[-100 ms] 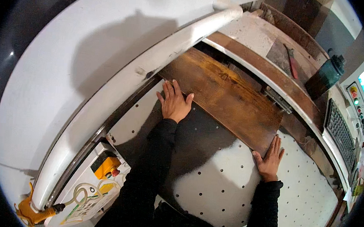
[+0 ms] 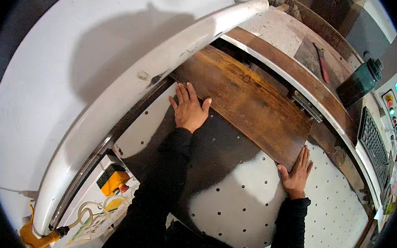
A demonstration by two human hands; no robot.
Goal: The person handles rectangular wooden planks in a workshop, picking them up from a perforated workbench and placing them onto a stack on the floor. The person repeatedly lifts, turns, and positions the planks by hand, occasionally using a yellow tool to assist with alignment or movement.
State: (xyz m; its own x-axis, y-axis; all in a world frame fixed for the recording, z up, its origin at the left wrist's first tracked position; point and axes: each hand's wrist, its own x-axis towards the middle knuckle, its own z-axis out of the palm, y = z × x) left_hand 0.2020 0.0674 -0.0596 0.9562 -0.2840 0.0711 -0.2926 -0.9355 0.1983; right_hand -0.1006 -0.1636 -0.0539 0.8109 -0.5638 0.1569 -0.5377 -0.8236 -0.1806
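A long brown wooden board (image 2: 246, 99) lies flat on a white table with small holes (image 2: 243, 205). My left hand (image 2: 189, 108) lies flat, fingers spread, against the board's near edge toward its left end. My right hand (image 2: 296, 170) touches the board's near right corner with its fingers straight. Neither hand wraps around anything. Both arms wear black sleeves.
A thick white curved bar (image 2: 136, 87) of a machine runs along the left. Beyond the board is a brown ledge (image 2: 298, 75) with a red-handled tool (image 2: 323, 64) and a dark green bottle (image 2: 360, 82). A keyboard (image 2: 374, 145) and a button panel (image 2: 391, 114) are at the right. A yellow box (image 2: 114, 181) is lower left.
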